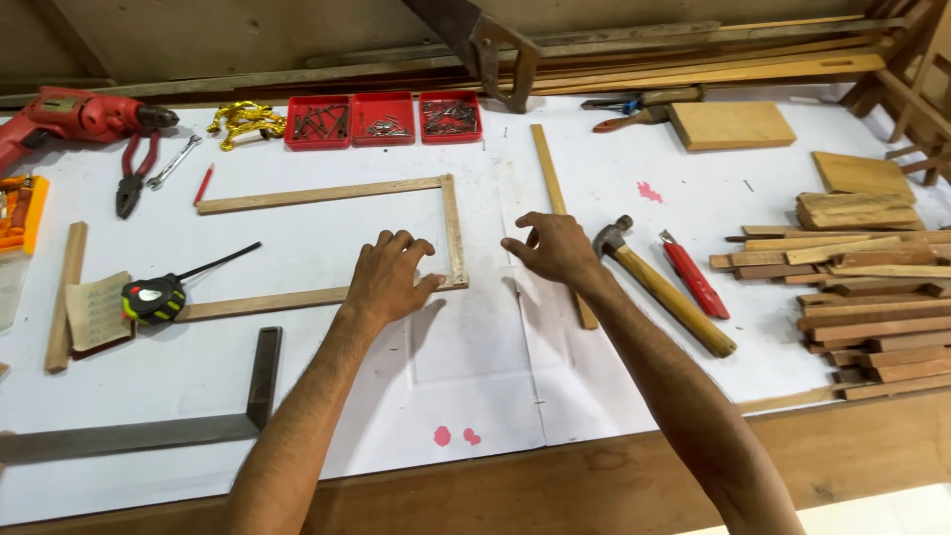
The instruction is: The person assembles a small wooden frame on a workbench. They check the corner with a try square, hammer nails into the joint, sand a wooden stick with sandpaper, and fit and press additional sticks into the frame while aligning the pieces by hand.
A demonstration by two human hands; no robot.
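Left hand is laid palm down, fingers spread, on the near right corner of a three-sided wooden frame, where the near strip meets the short right strip; nothing is gripped. Right hand is held open just to the right of that corner, fingers curled loosely, over a loose wooden strip that runs from far to near; whether it is touched cannot be told. A hammer is seen just right of this hand, with a red utility knife beside it and a stack of wood pieces further right. A tape measure is placed at the frame's open left end, a steel square near it, and three red trays of nails along the far side of the white-covered bench.
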